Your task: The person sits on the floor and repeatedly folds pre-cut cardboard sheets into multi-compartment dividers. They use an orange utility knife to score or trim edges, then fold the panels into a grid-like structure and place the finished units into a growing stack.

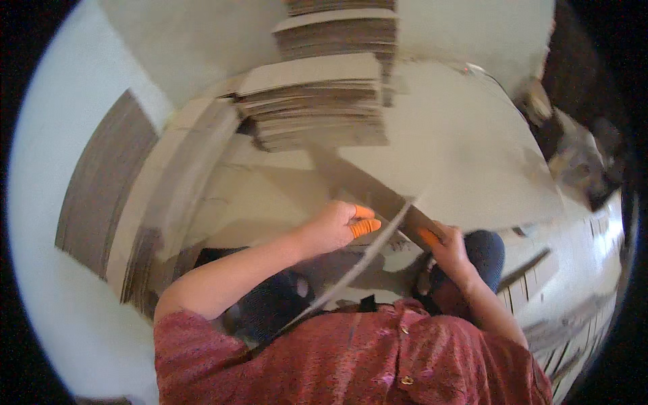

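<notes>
My right hand [448,251], with orange on a finger, grips the near right end of a brown cardboard piece [378,191]. That piece runs from the far left down toward my right thumb. A thin pale edge [358,270], apparently of cardboard seen edge-on, slants from the brown piece down to my lap; I cannot tell whether the two are joined. My left hand [337,226] is just left of this edge, orange covers on two fingers. Those fingers point right, slightly bent and a little apart, with nothing visible in them.
Stacked flat cardboard [314,101] stands ahead, with another stack [337,34] behind it. More sheets [108,182] lean against the left wall. Slotted cardboard pieces [530,283] lie at the right. Blurred objects [580,162] sit by the far right edge.
</notes>
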